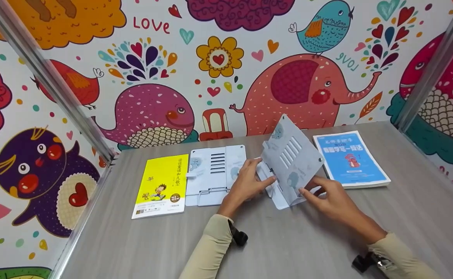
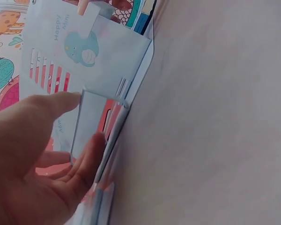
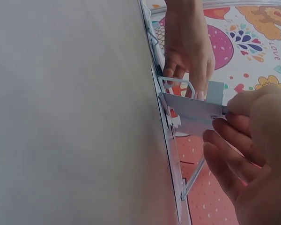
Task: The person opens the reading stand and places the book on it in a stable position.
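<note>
A pale book stand (image 1: 278, 153) printed with small elephants stands with its slotted panel tilted up from its base. My right hand (image 1: 329, 195) pinches the panel's lower right edge between thumb and fingers, as the right wrist view also shows. At the stand's left side is my left hand (image 1: 247, 184). In the left wrist view its thumb and fingers grip the wire page holder (image 2: 105, 97) from either end, at the panel's foot. A second, matching book stand (image 1: 219, 180) lies folded flat to the left, partly covered by my left hand.
A yellow book (image 1: 164, 178) lies left of the flat stand, overlapping its edge. Behind my right hand lies a blue book (image 1: 352, 159). The grey table (image 1: 280, 244) ends at a cartoon-printed wall (image 1: 218, 23), with metal posts (image 1: 52, 77) at both sides.
</note>
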{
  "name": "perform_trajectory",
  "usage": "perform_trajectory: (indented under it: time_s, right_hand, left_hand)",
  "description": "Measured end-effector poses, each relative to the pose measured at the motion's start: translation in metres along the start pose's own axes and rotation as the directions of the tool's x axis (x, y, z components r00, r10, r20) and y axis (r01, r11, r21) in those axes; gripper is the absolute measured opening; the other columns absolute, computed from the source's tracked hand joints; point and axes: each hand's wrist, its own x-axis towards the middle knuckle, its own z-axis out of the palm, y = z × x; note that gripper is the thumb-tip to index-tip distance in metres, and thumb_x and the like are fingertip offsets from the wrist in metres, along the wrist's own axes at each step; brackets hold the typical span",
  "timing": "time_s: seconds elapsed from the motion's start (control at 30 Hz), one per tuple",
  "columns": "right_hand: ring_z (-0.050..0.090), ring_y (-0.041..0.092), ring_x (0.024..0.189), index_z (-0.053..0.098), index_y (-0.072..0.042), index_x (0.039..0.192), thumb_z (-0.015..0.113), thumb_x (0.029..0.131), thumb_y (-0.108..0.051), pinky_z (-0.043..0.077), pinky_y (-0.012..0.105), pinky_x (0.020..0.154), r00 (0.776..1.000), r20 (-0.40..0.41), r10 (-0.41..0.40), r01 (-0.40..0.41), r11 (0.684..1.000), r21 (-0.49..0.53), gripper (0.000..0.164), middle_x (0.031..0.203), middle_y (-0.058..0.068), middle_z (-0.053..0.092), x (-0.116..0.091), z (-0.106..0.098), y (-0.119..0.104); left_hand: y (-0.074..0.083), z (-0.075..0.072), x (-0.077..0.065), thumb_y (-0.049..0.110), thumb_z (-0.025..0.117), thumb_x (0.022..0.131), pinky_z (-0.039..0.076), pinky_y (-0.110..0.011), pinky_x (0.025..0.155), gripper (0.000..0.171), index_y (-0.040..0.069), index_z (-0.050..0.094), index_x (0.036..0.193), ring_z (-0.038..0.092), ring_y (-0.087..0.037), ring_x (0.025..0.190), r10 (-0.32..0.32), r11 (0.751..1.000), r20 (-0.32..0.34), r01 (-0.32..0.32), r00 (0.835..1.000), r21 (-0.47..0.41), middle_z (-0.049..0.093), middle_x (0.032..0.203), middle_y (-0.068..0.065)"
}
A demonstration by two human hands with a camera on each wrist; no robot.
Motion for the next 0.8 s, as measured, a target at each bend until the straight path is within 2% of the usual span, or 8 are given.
perform_trajectory:
  time_s: [0.13, 0.2, 0.37, 0.47, 0.57, 0.7, 0.8]
  right_hand:
    - [0.070, 0.012, 0.086, 0.078, -0.015, 0.119, 0.082, 0.098, -0.024, 0.062, 0.026, 0.077, 1.000, -0.002, -0.002, 0.002, 1.000, -0.004, 0.023, 0.095, -0.011, 0.076, -0.001, -0.004, 0.002]
    - [0.070, 0.011, 0.086, 0.078, -0.017, 0.116, 0.083, 0.098, -0.023, 0.062, 0.026, 0.077, 1.000, -0.012, -0.011, 0.011, 1.000, -0.005, 0.020, 0.096, -0.011, 0.076, -0.002, -0.006, 0.004]
    - [0.069, 0.010, 0.085, 0.078, -0.019, 0.105, 0.084, 0.096, -0.019, 0.061, 0.024, 0.076, 0.999, -0.047, -0.022, 0.020, 0.999, -0.024, 0.010, 0.095, -0.010, 0.077, -0.001, -0.009, 0.009]
    - [0.069, 0.010, 0.085, 0.077, -0.018, 0.102, 0.084, 0.096, -0.018, 0.060, 0.022, 0.076, 0.998, -0.060, -0.008, 0.006, 0.999, -0.037, 0.009, 0.094, -0.009, 0.077, -0.001, -0.011, 0.011]
    - [0.069, 0.012, 0.084, 0.076, -0.017, 0.103, 0.082, 0.098, -0.019, 0.060, 0.022, 0.076, 0.998, -0.067, 0.011, -0.014, 0.999, -0.040, 0.008, 0.096, -0.007, 0.077, -0.001, -0.012, 0.013]
    - [0.070, 0.016, 0.084, 0.076, -0.016, 0.107, 0.080, 0.100, -0.021, 0.060, 0.023, 0.076, 0.996, -0.086, 0.037, -0.039, 0.999, -0.023, 0.009, 0.102, -0.004, 0.080, 0.000, -0.014, 0.015]
    - [0.071, 0.018, 0.086, 0.077, -0.017, 0.109, 0.078, 0.102, -0.023, 0.059, 0.022, 0.077, 0.993, -0.102, 0.057, -0.059, 0.998, -0.016, 0.009, 0.107, -0.001, 0.081, 0.001, -0.016, 0.017]
  left_hand:
    - [-0.001, -0.002, -0.002, 0.048, 0.076, 0.100, 0.055, -0.039, 0.112, 0.081, 0.011, 0.044, 0.165, 0.058, -0.024, 0.129, 0.004, 1.000, -0.009, -0.004, 1.000, 0.024, 0.048, 0.162, -0.010]
    - [-0.002, -0.004, -0.002, 0.042, 0.075, 0.102, 0.058, -0.033, 0.100, 0.075, 0.010, 0.047, 0.163, 0.060, -0.022, 0.119, 0.019, 0.999, -0.015, -0.019, 1.000, 0.030, 0.051, 0.159, -0.011]
    - [-0.004, -0.007, -0.004, 0.027, 0.071, 0.105, 0.055, -0.024, 0.080, 0.057, 0.005, 0.055, 0.156, 0.064, -0.015, 0.096, 0.079, 0.996, -0.047, -0.077, 0.996, 0.044, 0.061, 0.148, -0.015]
    - [-0.005, -0.009, -0.006, 0.020, 0.069, 0.106, 0.057, -0.022, 0.079, 0.049, 0.003, 0.060, 0.151, 0.066, -0.010, 0.090, 0.122, 0.992, -0.066, -0.119, 0.990, 0.049, 0.067, 0.141, -0.017]
    - [-0.007, -0.011, -0.007, 0.016, 0.068, 0.107, 0.060, -0.023, 0.085, 0.044, 0.000, 0.063, 0.147, 0.069, -0.010, 0.094, 0.164, 0.985, -0.080, -0.159, 0.983, 0.059, 0.072, 0.132, -0.018]
    - [-0.009, -0.013, -0.010, 0.014, 0.066, 0.107, 0.062, -0.028, 0.091, 0.039, -0.001, 0.066, 0.143, 0.073, -0.015, 0.103, 0.186, 0.982, -0.084, -0.182, 0.979, 0.054, 0.074, 0.129, -0.018]
    - [-0.010, -0.013, -0.012, 0.012, 0.065, 0.108, 0.063, -0.029, 0.094, 0.037, -0.001, 0.067, 0.142, 0.073, -0.017, 0.108, 0.180, 0.983, -0.077, -0.177, 0.981, 0.040, 0.075, 0.131, -0.017]
